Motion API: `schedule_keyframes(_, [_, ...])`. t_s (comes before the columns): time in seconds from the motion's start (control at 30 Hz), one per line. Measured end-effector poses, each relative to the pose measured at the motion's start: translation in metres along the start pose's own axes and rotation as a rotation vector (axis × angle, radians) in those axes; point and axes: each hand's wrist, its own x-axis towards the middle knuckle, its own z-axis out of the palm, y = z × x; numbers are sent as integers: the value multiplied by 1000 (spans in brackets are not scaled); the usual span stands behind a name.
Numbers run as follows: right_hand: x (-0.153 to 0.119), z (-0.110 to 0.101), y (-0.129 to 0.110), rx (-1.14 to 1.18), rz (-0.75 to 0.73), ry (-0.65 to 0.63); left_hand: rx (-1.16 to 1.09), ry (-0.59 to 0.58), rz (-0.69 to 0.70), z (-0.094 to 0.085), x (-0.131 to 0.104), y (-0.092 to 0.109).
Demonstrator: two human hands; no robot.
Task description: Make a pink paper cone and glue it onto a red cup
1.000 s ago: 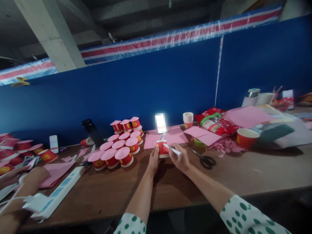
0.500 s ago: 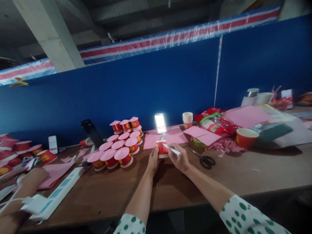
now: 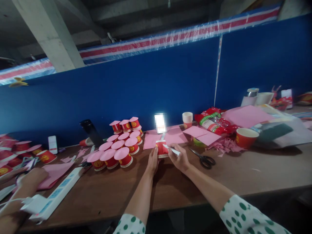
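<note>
My left hand (image 3: 153, 160) is closed around the left side of a red paper cup (image 3: 162, 149), which is upside down just above the table. In my right hand (image 3: 179, 160) is a white pen (image 3: 175, 151), its tip at the right side of the cup. Behind the cup lie flat pink sheets of paper (image 3: 174, 134). Left of my hands stand several upturned red cups with pink paper discs on top (image 3: 123, 152). To the right, black-handled scissors (image 3: 206, 161) lie open on the table.
A power strip (image 3: 60, 191) lies at the left, near another person's hand (image 3: 34, 178). A black bottle (image 3: 91, 132) leans by the blue partition (image 3: 151, 87). Pink paper scraps (image 3: 226, 146), a large red cup (image 3: 246, 138) and red packaging (image 3: 212, 120) are at the right. A phone (image 3: 160, 123) glows ahead.
Almost nothing differs. Both hands keep the same hold on the cup and the pen, with at most a slight shift.
</note>
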Motion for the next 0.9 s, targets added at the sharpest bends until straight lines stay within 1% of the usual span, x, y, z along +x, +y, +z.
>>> schedule_keyframes(0.17, [0, 0, 1, -9, -1, -8, 15, 29, -2, 1, 0, 0])
schedule_keyframes(0.33, [-1, 0, 2, -6, 10, -18, -16, 48, -25, -1, 3, -3])
schedule_keyframes(0.53, [-1, 1, 2, -7, 2, 0, -40, 22, -3, -1, 2, -2])
schedule_keyframes(0.77, [-2, 0, 0, 36, -1, 29, -27, 92, -12, 1, 2, 0])
schedule_keyframes(0.9, [-2, -1, -2, 17, -10, 12, -59, 74, -4, -1, 4, -4])
